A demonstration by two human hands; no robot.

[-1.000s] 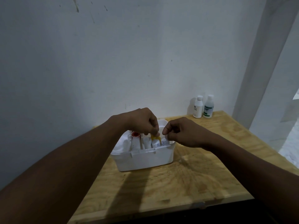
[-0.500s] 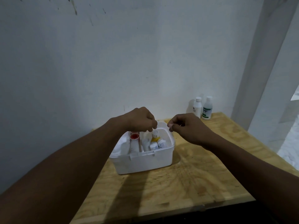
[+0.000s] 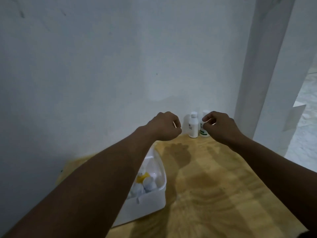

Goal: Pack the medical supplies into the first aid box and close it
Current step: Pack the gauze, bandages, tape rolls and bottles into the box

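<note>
Hands hover curled near the two bottles: left hand (image 3: 165, 126) and right hand (image 3: 218, 125) loosely fisted, gripping nothing visible, probably poised to collect them. Both white plastic bottles (image 3: 193, 125) stand upright at twelve o'clock against the wall. At seven o'clock the smooth white first aid box (image 3: 151, 202) sits open on the grainy plywood surface (image 3: 214, 186), part-filled.

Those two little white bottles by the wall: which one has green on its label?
The right-hand bottle, partly hidden behind the right hand; a green band shows low on it. The left bottle beside it shows only a small dark mark.
</note>
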